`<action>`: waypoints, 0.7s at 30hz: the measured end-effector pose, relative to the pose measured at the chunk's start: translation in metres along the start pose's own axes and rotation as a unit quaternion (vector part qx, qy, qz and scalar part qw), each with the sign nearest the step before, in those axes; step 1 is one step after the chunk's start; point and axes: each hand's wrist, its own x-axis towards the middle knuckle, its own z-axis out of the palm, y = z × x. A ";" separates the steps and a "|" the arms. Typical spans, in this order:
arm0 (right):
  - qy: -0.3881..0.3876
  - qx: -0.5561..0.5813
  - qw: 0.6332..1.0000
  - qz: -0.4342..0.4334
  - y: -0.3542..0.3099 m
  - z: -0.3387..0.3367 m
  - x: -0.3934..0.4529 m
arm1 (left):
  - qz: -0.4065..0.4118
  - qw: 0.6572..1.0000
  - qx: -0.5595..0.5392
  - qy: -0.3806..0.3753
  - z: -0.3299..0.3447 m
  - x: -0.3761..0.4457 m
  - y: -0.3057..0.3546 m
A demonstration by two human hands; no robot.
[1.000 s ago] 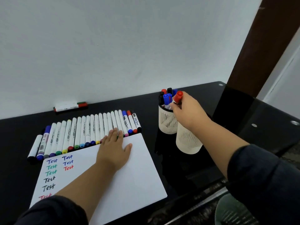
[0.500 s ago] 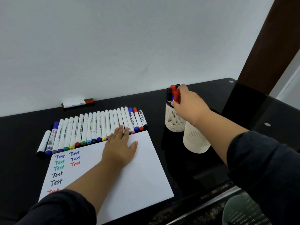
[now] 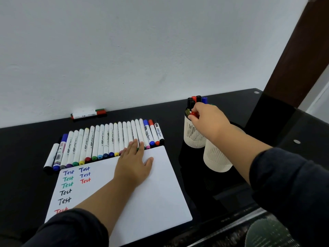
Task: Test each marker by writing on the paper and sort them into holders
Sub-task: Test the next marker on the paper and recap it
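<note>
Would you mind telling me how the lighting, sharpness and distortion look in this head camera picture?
Head view: soft even light, no harsh shadows; the glossy black table mirrors the holders; wide-angle bending curves the table's far edge; the writing on the paper is sharp, the right hand slightly soft.

Looked like a home desk or small office corner. Glossy black glass surface (image 3: pixel 267 107) with round metal fittings, pushed against a plain white wall (image 3: pixel 142 50). Dark brown door frame (image 3: pixel 292 68) stood at the right. Stationery all over: a row of markers (image 3: pixel 106 141), a white sheet of paper (image 3: pixel 151 189) with "Test" written in several colours, two white mesh holders (image 3: pixel 193 136).
</note>
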 end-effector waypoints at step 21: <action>-0.020 -0.178 0.931 -0.319 -0.114 0.052 0.024 | -0.024 0.995 0.099 -0.023 -0.043 -0.012 -0.114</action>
